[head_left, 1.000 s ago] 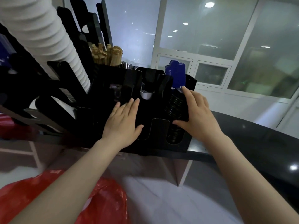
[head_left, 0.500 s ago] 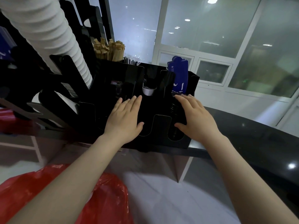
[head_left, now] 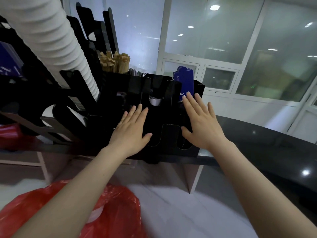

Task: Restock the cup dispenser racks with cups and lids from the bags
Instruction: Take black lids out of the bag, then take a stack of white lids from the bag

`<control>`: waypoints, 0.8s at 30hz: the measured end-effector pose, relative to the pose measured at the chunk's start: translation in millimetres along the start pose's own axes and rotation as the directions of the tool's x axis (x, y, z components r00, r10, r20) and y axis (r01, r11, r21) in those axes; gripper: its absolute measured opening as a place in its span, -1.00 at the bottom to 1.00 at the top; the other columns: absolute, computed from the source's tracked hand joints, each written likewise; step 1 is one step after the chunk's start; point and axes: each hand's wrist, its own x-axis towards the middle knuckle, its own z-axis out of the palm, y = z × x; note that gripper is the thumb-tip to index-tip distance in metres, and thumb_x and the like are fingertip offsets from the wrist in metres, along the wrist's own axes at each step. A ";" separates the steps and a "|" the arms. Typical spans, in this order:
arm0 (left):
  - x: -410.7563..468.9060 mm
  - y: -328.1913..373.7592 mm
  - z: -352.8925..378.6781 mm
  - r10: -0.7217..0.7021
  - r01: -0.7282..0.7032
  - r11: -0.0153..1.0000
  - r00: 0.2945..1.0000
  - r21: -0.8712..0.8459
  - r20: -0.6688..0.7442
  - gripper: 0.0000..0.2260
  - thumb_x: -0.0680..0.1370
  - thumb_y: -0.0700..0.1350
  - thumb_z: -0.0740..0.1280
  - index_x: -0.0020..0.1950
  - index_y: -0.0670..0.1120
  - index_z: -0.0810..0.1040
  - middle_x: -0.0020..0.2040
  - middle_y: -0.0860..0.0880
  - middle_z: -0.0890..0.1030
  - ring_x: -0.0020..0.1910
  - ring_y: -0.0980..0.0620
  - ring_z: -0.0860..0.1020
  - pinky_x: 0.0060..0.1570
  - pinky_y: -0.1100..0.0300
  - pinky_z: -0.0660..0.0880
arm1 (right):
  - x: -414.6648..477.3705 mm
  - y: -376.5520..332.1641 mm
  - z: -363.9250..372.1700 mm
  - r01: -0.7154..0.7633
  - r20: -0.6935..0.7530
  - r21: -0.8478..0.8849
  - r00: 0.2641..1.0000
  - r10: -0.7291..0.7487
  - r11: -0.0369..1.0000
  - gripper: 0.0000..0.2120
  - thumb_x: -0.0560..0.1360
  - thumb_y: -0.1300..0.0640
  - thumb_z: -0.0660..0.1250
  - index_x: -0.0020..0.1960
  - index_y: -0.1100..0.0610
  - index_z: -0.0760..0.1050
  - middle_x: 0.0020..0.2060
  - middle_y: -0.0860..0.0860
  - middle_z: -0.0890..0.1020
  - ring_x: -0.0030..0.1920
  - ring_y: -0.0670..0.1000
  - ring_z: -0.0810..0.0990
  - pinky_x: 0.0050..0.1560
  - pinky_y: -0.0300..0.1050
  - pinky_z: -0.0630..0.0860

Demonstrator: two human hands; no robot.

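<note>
Glass-walled room, dark glossy desk point(head_left: 257, 145): no longer pinching ribbed black lids point(head_left: 183, 143) in right slot, now laying right hand point(head_left: 200, 124) flat beside left hand point(head_left: 132, 127) on black acrylic organiser point(head_left: 169, 134), fingers point(head_left: 189, 102) straight, slightly spread; likely seating stack, with red plastic bag point(head_left: 120, 212) below.

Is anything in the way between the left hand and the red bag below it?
Nothing visible. The left hand rests flat on the front of the black rack. The red bag lies lower down, under the left forearm, with no object between them.

Left hand point(head_left: 131, 130), right hand point(head_left: 201, 127): bare (forearms too).
</note>
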 end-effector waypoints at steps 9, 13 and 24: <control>-110.0 -13.0 -24.5 0.027 -0.049 0.977 0.994 -0.206 -0.107 -0.45 0.54 0.11 0.13 0.52 0.04 0.16 0.50 0.13 0.15 0.50 0.24 -0.04 0.45 0.33 -0.19 | -38.8 -74.9 4.2 0.212 -0.169 0.193 0.969 -0.180 0.958 -0.38 0.44 0.16 0.36 0.47 0.18 0.29 0.47 0.08 0.30 0.52 0.11 0.11 0.49 0.13 0.07; -163.9 -42.7 -26.3 0.046 -0.043 0.978 0.999 -0.202 0.011 -0.60 0.49 0.14 0.13 0.22 0.06 0.57 0.32 0.09 0.48 0.44 0.05 0.28 0.43 0.01 0.07 | -66.7 -124.8 30.6 0.374 -0.228 0.174 0.915 -0.333 0.911 -0.59 0.39 0.22 0.41 0.23 0.19 0.55 0.22 0.14 0.56 0.33 0.19 0.45 0.35 0.11 0.36; -233.1 -125.3 7.5 -0.224 0.086 0.963 0.779 0.254 0.585 -0.26 0.40 0.24 0.36 0.50 0.24 0.10 0.51 0.10 -0.29 0.48 -0.11 -0.36 0.26 -0.25 -0.48 | -112.7 -203.4 116.6 0.529 0.129 0.221 0.817 -0.562 0.820 -0.89 0.25 0.08 0.42 -0.21 -0.02 0.63 -0.12 -0.07 0.62 -0.10 0.04 0.60 -0.04 -0.13 0.52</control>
